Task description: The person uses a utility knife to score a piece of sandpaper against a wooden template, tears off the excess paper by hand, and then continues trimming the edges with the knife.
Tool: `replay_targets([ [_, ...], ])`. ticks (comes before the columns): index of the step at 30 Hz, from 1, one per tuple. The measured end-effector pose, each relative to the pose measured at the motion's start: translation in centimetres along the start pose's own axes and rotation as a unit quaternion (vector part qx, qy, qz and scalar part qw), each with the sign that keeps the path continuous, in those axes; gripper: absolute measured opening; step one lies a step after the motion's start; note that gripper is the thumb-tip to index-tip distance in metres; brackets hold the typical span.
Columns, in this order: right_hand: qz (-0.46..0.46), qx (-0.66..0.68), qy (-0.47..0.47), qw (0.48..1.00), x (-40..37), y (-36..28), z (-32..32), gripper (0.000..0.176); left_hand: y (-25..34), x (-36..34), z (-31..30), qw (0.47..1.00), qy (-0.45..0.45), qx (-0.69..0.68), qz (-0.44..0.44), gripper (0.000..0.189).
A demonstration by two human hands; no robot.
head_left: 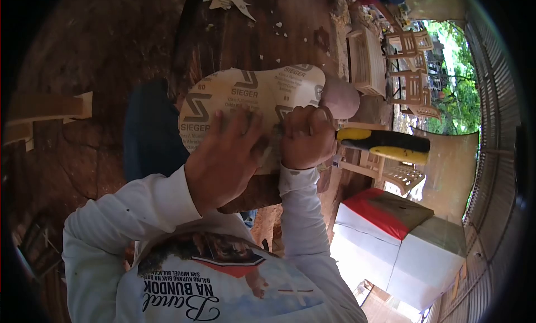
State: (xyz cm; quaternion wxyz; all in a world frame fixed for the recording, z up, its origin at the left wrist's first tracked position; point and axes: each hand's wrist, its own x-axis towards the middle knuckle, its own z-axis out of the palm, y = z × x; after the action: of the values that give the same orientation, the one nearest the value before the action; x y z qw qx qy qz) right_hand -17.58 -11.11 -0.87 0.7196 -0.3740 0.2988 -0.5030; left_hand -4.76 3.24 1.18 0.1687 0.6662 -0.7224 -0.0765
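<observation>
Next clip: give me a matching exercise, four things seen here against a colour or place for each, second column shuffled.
Things:
1. sandpaper sheet
2. tool handle
3. sleeve
4. wooden chairs

Colour or place:
A. yellow and black
B. far back, upper right of the view
C. white
D. tan, printed SIEGER

Pairs: 1-D, 2-A, 3-C, 4-B.

The right hand grips the tool handle. The left hand lies spread on the sandpaper sheet.
</observation>
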Motion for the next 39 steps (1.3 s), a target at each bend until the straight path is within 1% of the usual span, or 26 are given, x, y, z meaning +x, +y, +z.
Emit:
replay_targets([
  [3, -0.01, 0.051, -0.057, 0.997, 0.1, -0.2, 0.1, 0.02, 0.0, 0.1, -0.1, 1.0, -0.01, 0.008, 0.006, 0.05],
  [5, 0.001, 0.05, 0.067, 0.997, -0.4, 0.6, -0.1, 0.02, -0.2, 0.1, 0.2, 1.0, -0.01, 0.015, 0.006, 0.047],
  [7, -0.033, -0.057, 0.086, 0.994, -0.6, 1.0, -0.5, 0.014, -0.3, 0.1, 0.2, 1.0, -0.001, 0.017, 0.007, 0.044],
  [8, -0.071, -0.165, 0.042, 0.983, -0.4, 1.2, -1.1, 0.01, -0.2, 0.2, 0.2, 1.0, 0.009, 0.013, 0.005, 0.042],
  [9, -0.12, -0.263, 0.001, 0.957, -0.1, 1.5, -1.8, 0.009, -0.2, 0.3, 0.2, 1.0, 0.02, 0.009, 0.001, 0.041],
  [10, -0.176, -0.352, -0.03, 0.919, 0.1, 1.8, -2.5, 0.011, -0.2, 0.3, 0.2, 1.0, 0.025, 0.006, -0.001, 0.04],
  [11, -0.241, -0.429, -0.054, 0.869, 0.3, 2.3, -3.5, 0.012, -0.2, 0.2, 0.2, 1.0, 0.028, 0.003, -0.002, 0.04],
  [13, -0.327, -0.518, -0.057, 0.788, -0.1, 1.6, -2.5, 0.008, 0.0, 0.1, 0.3, 0.999, 0.035, -0.004, -0.002, 0.038],
  [14, -0.351, -0.534, -0.037, 0.768, -0.7, 0.9, -1.4, 0.007, 0.0, 0.0, 0.4, 0.999, 0.04, -0.005, -0.002, 0.038],
  [16, -0.307, -0.478, 0.007, 0.823, -1.2, 0.3, 0.5, 0.014, -0.1, 0.0, 0.5, 0.999, 0.044, -0.004, -0.001, 0.038],
  [17, -0.234, -0.399, 0.031, 0.886, -1.2, 0.3, 1.1, 0.018, -0.1, -0.1, 0.6, 0.999, 0.045, -0.001, 0.0, 0.038],
  [18, -0.174, -0.314, 0.035, 0.933, -1.2, 0.2, 1.1, 0.021, -0.1, -0.2, 0.5, 0.999, 0.046, 0.002, 0.002, 0.038],
  [19, -0.116, -0.222, 0.05, 0.967, -1.2, 0.1, 1.1, 0.024, -0.1, -0.2, 0.7, 0.999, 0.051, -0.002, 0.002, 0.038],
  [20, -0.071, -0.125, 0.043, 0.989, -0.8, -0.2, 0.6, 0.027, -0.1, -0.2, 1.0, 0.998, 0.057, -0.004, 0.001, 0.038],
  [21, -0.024, -0.028, 0.033, 0.999, -0.5, -0.3, 0.8, 0.03, -0.3, -0.1, 1.1, 0.998, 0.063, -0.006, -0.002, 0.038],
  [24, -0.107, -0.085, -0.028, 0.99, -0.5, -0.8, 1.9, 0.033, -0.2, -0.1, 0.8, 0.999, 0.048, -0.009, -0.001, 0.038],
  [25, -0.175, -0.217, -0.028, 0.96, -0.1, -0.2, 0.2, 0.029, -0.2, -0.2, 0.8, 0.999, 0.05, -0.008, 0.001, 0.038],
  [26, -0.241, -0.344, -0.029, 0.907, 0.7, 0.9, -2.9, 0.025, -0.2, -0.2, 0.8, 0.999, 0.054, -0.005, 0.002, 0.038],
  [28, -0.225, -0.335, -0.036, 0.914, 0.8, 0.6, -1.6, 0.022, -0.3, -0.1, 0.7, 0.998, 0.059, -0.005, 0.002, 0.038],
  [29, -0.141, -0.199, -0.04, 0.969, 0.3, 0.2, -0.9, 0.023, -0.4, -0.1, 0.8, 0.998, 0.058, -0.008, 0.001, 0.039],
  [30, -0.052, -0.057, -0.042, 0.996, -0.2, -0.3, 0.4, 0.024, -0.4, -0.1, 0.8, 0.998, 0.056, -0.012, 0.0, 0.039],
  [33, -0.042, -0.045, -0.04, 0.997, -0.2, -0.3, 0.7, 0.026, -0.3, 0.0, 0.5, 0.999, 0.044, 0.002, 0.0, 0.039],
  [36, -0.044, -0.051, -0.003, 0.998, -0.4, -0.5, 1.8, 0.034, -0.3, 0.0, 0.6, 0.999, 0.04, 0.005, -0.001, 0.04],
  [39, -0.048, -0.046, -0.012, 0.998, -0.3, -0.3, 1.5, 0.035, -0.3, 0.0, 0.6, 0.999, 0.036, 0.008, -0.002, 0.041],
])
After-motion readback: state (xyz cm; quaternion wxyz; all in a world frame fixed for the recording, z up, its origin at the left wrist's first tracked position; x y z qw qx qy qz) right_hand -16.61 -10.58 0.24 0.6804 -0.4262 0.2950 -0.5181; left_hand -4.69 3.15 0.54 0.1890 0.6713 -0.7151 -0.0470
